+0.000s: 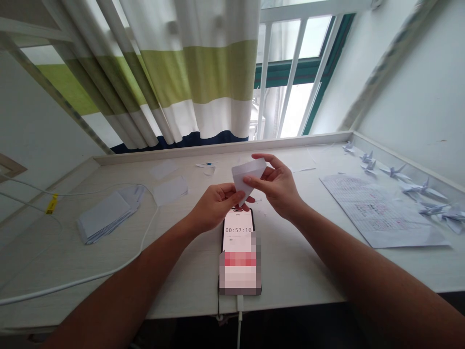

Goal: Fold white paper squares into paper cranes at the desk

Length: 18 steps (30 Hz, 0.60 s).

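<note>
Nearest you, the phone (238, 242) lies flat at the near edge of the table (308, 271) with a charging lead (240, 310) plugged into its near end. It sits face up right under your hands, probably so the count stays readable. Only 00:57:10 reads; the lower screen is blurred out. Just above and beyond it, both hands hold the folded paper (247, 177) clear of the table. Your left hand (214, 206) pinches its lower point, and your right hand (278, 186) is closed on the upper right edge, forefinger over the top. It is likely held up so both hands can reach the folds. Its inner layers are hidden, and so are the left fingertips. To the left lies a paper stack (105, 215), fanned and within reach. To the right is a printed sheet (381, 211), its text too small to read. Far right, paper cranes (394, 170) line the ledge well away from your hands, the nearer ones smeared. Farthest, a striped curtain (189, 77) covers part of the window (298, 72).
</note>
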Motion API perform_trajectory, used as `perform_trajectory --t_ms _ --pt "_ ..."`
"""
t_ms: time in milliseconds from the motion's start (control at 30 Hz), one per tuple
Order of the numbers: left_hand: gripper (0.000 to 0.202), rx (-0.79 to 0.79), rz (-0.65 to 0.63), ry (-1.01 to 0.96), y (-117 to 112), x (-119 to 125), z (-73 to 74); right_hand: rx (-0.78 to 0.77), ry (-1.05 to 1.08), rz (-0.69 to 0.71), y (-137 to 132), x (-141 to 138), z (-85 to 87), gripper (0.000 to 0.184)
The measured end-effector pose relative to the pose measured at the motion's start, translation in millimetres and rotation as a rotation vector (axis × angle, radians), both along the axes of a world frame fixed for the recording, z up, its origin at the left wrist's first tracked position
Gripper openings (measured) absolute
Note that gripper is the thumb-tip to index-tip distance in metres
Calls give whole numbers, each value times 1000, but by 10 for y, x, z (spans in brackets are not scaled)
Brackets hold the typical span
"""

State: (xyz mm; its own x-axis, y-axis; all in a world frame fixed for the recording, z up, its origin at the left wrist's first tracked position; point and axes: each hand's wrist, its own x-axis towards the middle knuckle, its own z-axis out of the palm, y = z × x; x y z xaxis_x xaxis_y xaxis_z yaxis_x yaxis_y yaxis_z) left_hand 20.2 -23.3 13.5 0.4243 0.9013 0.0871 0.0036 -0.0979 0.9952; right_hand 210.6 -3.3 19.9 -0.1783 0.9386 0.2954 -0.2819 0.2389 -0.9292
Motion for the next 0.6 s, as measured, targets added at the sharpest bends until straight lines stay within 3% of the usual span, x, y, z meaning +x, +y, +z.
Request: perform_trajectory --t_ms 167,333,600 --pt "31 8 28 -14 -2 -3 -10 -7 21 -3 5 -13 -7 64" --pt "35 -3 83 -14 30 -46 -44 -7 -34 96 37 -9 -23 33" --pt "37 -13 40 13 36 -40 -24 -23 -50 67 41 -21 -43 33"
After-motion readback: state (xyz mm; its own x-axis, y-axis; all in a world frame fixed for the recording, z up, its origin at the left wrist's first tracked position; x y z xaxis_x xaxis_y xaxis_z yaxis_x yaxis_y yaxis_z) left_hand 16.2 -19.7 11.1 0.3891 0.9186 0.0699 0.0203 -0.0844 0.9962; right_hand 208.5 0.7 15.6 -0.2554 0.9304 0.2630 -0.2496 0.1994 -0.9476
